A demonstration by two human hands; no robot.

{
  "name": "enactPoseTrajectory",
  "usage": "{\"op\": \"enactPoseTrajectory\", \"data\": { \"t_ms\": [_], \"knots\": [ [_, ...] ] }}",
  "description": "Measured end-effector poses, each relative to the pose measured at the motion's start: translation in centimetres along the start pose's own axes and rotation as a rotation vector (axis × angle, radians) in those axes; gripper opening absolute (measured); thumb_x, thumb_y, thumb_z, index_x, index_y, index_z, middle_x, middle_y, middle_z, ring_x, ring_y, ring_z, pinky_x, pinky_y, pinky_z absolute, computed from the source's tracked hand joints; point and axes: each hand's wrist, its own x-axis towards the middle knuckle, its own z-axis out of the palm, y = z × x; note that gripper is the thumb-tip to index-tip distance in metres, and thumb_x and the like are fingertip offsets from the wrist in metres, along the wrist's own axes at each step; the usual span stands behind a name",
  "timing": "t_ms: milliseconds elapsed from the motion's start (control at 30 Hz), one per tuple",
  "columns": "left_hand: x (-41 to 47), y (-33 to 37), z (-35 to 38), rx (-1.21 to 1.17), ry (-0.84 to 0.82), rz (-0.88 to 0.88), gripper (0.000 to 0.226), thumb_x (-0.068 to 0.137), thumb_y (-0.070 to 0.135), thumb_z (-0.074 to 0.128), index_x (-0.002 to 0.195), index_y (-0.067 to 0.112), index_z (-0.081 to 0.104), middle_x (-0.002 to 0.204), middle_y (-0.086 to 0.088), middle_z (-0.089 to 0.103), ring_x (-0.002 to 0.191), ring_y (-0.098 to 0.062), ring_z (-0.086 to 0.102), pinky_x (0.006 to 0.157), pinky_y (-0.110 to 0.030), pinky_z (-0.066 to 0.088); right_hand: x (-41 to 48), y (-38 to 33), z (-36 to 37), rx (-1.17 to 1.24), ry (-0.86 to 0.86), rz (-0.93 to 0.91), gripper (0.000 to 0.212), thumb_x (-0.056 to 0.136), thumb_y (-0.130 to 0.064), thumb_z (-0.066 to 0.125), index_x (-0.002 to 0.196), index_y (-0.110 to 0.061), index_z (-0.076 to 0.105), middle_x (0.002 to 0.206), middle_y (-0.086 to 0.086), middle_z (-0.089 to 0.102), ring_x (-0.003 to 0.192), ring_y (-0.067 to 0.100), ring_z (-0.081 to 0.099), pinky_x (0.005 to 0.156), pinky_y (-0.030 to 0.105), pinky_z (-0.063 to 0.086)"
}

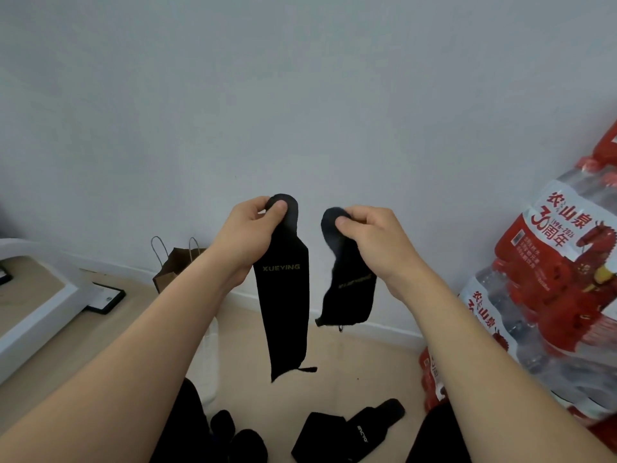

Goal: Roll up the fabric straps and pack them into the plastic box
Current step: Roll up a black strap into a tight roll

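Soft, even, rather dim light fills the room, turning the wall [300,95] a cool blue-grey, and it casts only faint, edgeless shadows on the floor [360,372]. The wide lens bows the skirting board [384,330] and swells the forearms [500,379] toward the lower corners. Focus is slightly soft throughout: the gold lettering on the longer strap [283,305] reads clearly, that on the shorter strap [350,295] is smeared, and the black cloth holds almost no detail.

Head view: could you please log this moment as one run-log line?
left hand: pinches long strap; right hand: pinches second strap; floor: loose straps; rolling: not begun
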Motion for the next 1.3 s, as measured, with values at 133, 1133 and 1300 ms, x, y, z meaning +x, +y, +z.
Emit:
{"op": "enactPoseTrajectory", "data": {
  "t_ms": [133, 1133, 1300],
  "knots": [
    [0.7, 0.2, 0.3, -0.136, 0.057, -0.042, 0.026, 0.111, 0.028, 0.058, 0.100, 0.008, 0.071, 0.089, -0.011, 0.070, 0.077, -0.024, 0.067, 0.080, -0.040, 0.056, -0.5, 0.6, 0.3, -0.033, -0.436, 0.085, 0.016, 0.103, -0.013, 0.070, 0.104, -0.015, 0.085, 0.106, 0.001, 0.082, 0.095, 0.017, 0.076, 0.092, 0.028, 0.058],
    [2.6, -0.3, -0.7, -0.495, 0.367, -0.224, 0.040, 0.105, -0.002, 0.060, 0.144, -0.001, 0.051, 0.130, -0.020, 0.066, 0.097, -0.027, 0.074, 0.067, -0.033, 0.063, 0.1, 1.1, 1.5, -0.054, -0.589, 0.439, 0.030, 0.102, -0.014, 0.065, 0.075, -0.019, 0.080, 0.076, 0.001, 0.073, 0.070, 0.016, 0.069, 0.070, 0.028, 0.055],
    [1.8, 0.0, -0.4, -0.533, 0.086, -0.420, 0.018, 0.107, 0.018, 0.061, 0.116, 0.004, 0.067, 0.115, -0.014, 0.079, 0.086, -0.026, 0.079, 0.065, -0.036, 0.065, 1.1, 1.6, 2.2, 0.159, -0.320, 0.256, 0.019, 0.104, -0.015, 0.068, 0.097, -0.014, 0.085, 0.095, 0.008, 0.083, 0.085, 0.018, 0.078, 0.080, 0.028, 0.058]
  ]
}}
